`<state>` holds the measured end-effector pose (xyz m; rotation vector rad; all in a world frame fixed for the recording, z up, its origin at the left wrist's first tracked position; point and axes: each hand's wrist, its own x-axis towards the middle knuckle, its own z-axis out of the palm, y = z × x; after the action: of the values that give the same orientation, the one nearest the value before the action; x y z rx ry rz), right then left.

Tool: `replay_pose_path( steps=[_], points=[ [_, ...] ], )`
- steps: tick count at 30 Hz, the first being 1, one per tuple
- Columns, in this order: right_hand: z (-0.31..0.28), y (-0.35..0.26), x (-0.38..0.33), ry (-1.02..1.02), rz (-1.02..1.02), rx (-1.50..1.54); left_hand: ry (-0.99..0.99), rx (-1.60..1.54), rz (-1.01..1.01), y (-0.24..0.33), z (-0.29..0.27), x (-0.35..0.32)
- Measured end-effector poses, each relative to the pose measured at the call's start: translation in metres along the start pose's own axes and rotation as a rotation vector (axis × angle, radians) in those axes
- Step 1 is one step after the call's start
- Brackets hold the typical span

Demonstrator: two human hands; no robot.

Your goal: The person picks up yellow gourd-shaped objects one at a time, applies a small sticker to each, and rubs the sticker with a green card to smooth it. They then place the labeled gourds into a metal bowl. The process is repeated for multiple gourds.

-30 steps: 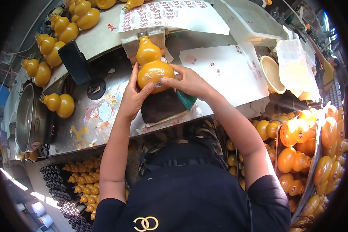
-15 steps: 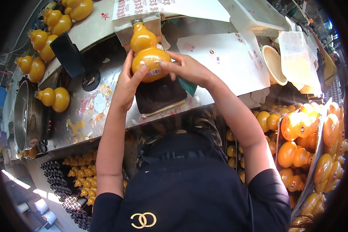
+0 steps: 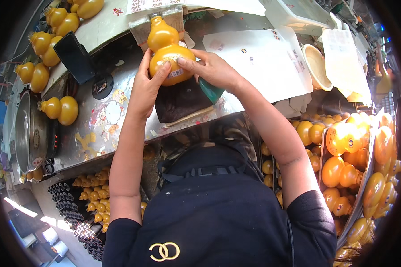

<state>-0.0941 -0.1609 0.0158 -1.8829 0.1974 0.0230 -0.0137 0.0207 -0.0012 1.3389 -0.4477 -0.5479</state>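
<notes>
A long metal worktop (image 3: 103, 116), scuffed and stained, runs across the scene from lower left to upper right, with a round steel pot (image 3: 27, 133) at its left end and white paper sheets (image 3: 263, 58) spread over its right part. Crates of glossy yellow-orange gourd-shaped bottles (image 3: 343, 147) fill the right side, and more such bottles lie loose on the worktop (image 3: 60, 109). A dark cloth pad (image 3: 176, 100) lies flat just below the hands, and a black phone (image 3: 74, 57) leans tilted to its left. Above the pad, both hands hold one smooth, double-bulbed yellow gourd bottle (image 3: 167, 51) upright by its lower bulb. The left hand (image 3: 143, 89) wraps its left side with fingers curled around it; the right hand (image 3: 214, 69) presses its right side, thumb on a small label.
</notes>
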Motion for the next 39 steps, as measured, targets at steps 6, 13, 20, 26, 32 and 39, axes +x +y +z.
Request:
replay_pose_path(
  steps=[6, 13, 20, 26, 32, 39],
  points=[
    [0.000, 0.003, -0.002, -0.007, -0.026, -0.047, -0.071, 0.069, 0.012, -0.001, -0.010, -0.001],
    [-0.001, -0.001, -0.005, -0.040, -0.006, 0.019, -0.092, 0.078, 0.053, -0.008, -0.017, -0.004],
    [-0.003, -0.003, -0.006, -0.074, 0.033, 0.026, -0.099, 0.083, 0.071, -0.002, -0.010, -0.006],
    [-0.005, 0.004, -0.003, -0.067, 0.014, -0.004, -0.111, 0.060, 0.076, 0.000, -0.007, -0.007],
    [-0.004, 0.006, -0.002, -0.050, 0.005, -0.099, -0.008, 0.078, 0.037, 0.009, 0.006, -0.001],
    [-0.003, 0.003, -0.004, -0.034, -0.027, -0.069, 0.039, 0.075, 0.017, 0.011, 0.013, 0.004]
  ],
)
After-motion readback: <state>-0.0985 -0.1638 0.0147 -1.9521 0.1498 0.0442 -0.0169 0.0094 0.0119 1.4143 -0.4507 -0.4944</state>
